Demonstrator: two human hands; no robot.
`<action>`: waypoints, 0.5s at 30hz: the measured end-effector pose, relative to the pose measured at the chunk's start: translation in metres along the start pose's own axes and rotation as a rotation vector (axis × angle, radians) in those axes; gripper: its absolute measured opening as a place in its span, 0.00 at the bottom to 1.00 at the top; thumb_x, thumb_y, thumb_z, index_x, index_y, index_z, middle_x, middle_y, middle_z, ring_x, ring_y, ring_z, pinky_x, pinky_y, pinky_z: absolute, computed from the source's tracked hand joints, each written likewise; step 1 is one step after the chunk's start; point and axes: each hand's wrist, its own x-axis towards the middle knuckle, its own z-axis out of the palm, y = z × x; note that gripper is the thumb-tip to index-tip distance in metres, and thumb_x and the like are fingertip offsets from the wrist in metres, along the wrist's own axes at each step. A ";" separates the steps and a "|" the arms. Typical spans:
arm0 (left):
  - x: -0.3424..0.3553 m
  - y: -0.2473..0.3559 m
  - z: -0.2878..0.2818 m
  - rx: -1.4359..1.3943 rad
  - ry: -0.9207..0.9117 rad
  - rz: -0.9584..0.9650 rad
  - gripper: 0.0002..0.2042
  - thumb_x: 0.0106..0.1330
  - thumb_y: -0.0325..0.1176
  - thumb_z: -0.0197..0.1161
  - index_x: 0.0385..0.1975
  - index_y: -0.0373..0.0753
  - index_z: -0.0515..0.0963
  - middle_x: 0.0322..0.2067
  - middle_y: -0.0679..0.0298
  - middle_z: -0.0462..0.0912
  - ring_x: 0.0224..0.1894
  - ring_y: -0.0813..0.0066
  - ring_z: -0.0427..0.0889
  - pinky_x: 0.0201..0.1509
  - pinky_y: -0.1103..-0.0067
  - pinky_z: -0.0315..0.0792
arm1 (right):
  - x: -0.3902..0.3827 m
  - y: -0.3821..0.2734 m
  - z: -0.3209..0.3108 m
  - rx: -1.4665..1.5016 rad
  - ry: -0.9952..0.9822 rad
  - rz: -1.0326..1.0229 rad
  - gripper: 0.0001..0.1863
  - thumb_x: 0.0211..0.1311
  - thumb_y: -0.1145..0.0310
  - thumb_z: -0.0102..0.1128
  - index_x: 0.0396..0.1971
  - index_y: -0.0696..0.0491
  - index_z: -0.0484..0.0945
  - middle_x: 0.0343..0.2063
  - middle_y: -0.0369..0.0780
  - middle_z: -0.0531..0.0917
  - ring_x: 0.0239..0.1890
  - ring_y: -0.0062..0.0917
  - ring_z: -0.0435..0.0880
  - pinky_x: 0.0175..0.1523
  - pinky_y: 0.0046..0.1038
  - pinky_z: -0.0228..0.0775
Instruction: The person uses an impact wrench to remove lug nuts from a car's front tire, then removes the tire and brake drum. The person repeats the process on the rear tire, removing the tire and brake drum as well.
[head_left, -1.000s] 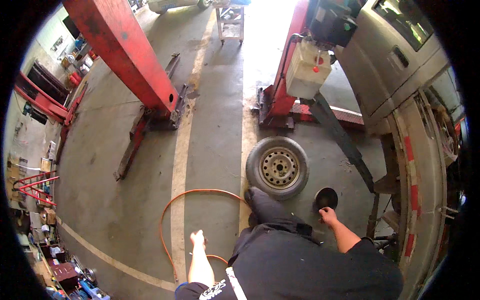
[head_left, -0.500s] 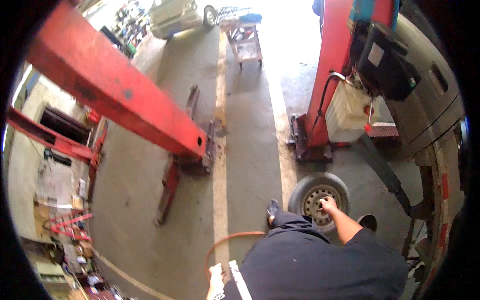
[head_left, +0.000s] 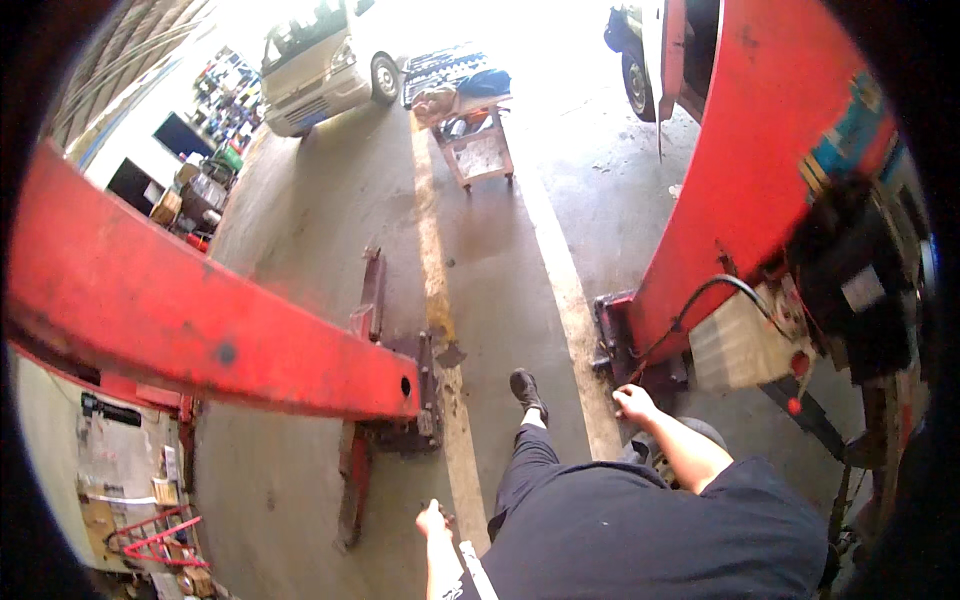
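Note:
My left hand (head_left: 432, 520) hangs low left of my body, fingers curled. A small dark shape shows at its fingers, too unclear to name. Beside it rises a pale rod-like thing (head_left: 478, 572); whether they touch, I cannot tell. My right hand (head_left: 635, 403) is closed in front of the red lift post at right; what it holds, if anything, does not show. Under my right forearm lies a wheel with a tyre (head_left: 708, 430), mostly hidden by my arm and body. My shoe (head_left: 525, 388) is forward on the floor between two pale painted lines.
Red lift posts stand left (head_left: 220, 340) and right (head_left: 740, 180). A whitish plastic tank (head_left: 738, 345) hangs by the right one. A lift arm (head_left: 355, 480) lies along the floor. Ahead are a tool trolley (head_left: 478, 155), a parked van (head_left: 320, 75) and another vehicle's wheel (head_left: 636, 85).
My view has tilted up and moved forward. One leg has stepped ahead. My right hand, earlier over the wheel's centre, is now beyond it, and the wheel is largely covered by my arm.

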 end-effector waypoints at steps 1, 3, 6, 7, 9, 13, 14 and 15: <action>0.023 0.005 0.016 -0.026 0.043 -0.071 0.07 0.61 0.31 0.61 0.24 0.39 0.71 0.14 0.65 0.67 0.10 0.73 0.63 0.15 0.70 0.63 | 0.013 -0.006 0.002 -0.028 0.000 0.034 0.19 0.64 0.59 0.58 0.49 0.56 0.76 0.30 0.40 0.83 0.21 0.25 0.83 0.28 0.29 0.75; 0.051 0.048 0.086 -0.032 0.085 -0.074 0.04 0.60 0.24 0.51 0.33 0.40 0.70 0.22 0.61 0.71 0.10 0.72 0.60 0.14 0.71 0.61 | 0.041 -0.004 -0.025 -0.002 0.096 0.197 0.20 0.62 0.61 0.60 0.49 0.59 0.78 0.33 0.43 0.84 0.24 0.27 0.83 0.32 0.31 0.76; 0.108 0.148 0.166 0.175 -0.125 0.091 0.15 0.61 0.26 0.46 0.48 0.41 0.65 0.33 0.58 0.74 0.16 0.69 0.65 0.15 0.70 0.63 | 0.058 -0.029 -0.051 -0.147 0.258 0.267 0.18 0.59 0.62 0.61 0.43 0.61 0.80 0.33 0.45 0.84 0.32 0.31 0.83 0.34 0.33 0.77; 0.112 0.190 0.222 0.210 -0.182 0.141 0.18 0.63 0.28 0.46 0.54 0.40 0.62 0.38 0.57 0.75 0.20 0.68 0.70 0.16 0.70 0.63 | 0.060 -0.013 -0.074 -0.118 0.341 0.318 0.19 0.59 0.61 0.61 0.44 0.61 0.80 0.32 0.45 0.84 0.30 0.30 0.83 0.33 0.33 0.77; 0.116 0.287 0.306 0.246 -0.472 0.195 0.20 0.61 0.27 0.51 0.54 0.41 0.62 0.39 0.51 0.75 0.20 0.67 0.74 0.17 0.73 0.69 | 0.071 -0.027 -0.103 -0.095 0.381 0.372 0.20 0.60 0.61 0.61 0.45 0.60 0.78 0.32 0.45 0.84 0.26 0.30 0.83 0.31 0.34 0.76; 0.185 0.476 0.423 0.395 -0.364 0.833 0.12 0.58 0.33 0.65 0.37 0.31 0.79 0.32 0.56 0.82 0.31 0.69 0.80 0.38 0.73 0.77 | 0.133 -0.147 -0.088 0.096 0.396 0.272 0.19 0.61 0.60 0.59 0.46 0.58 0.78 0.31 0.42 0.83 0.25 0.27 0.84 0.31 0.30 0.75; 0.131 0.500 0.490 0.623 -0.361 0.755 0.13 0.58 0.34 0.66 0.36 0.30 0.79 0.34 0.57 0.83 0.34 0.68 0.80 0.42 0.73 0.76 | 0.132 -0.119 -0.098 0.102 0.544 0.295 0.19 0.60 0.61 0.58 0.46 0.58 0.79 0.32 0.43 0.84 0.26 0.26 0.84 0.32 0.29 0.76; 0.187 0.545 0.507 0.427 -0.375 0.971 0.14 0.58 0.35 0.65 0.37 0.29 0.79 0.33 0.58 0.83 0.34 0.68 0.80 0.43 0.74 0.75 | 0.176 -0.155 -0.089 0.111 0.457 0.236 0.20 0.60 0.61 0.58 0.46 0.59 0.79 0.31 0.43 0.85 0.26 0.27 0.84 0.33 0.29 0.76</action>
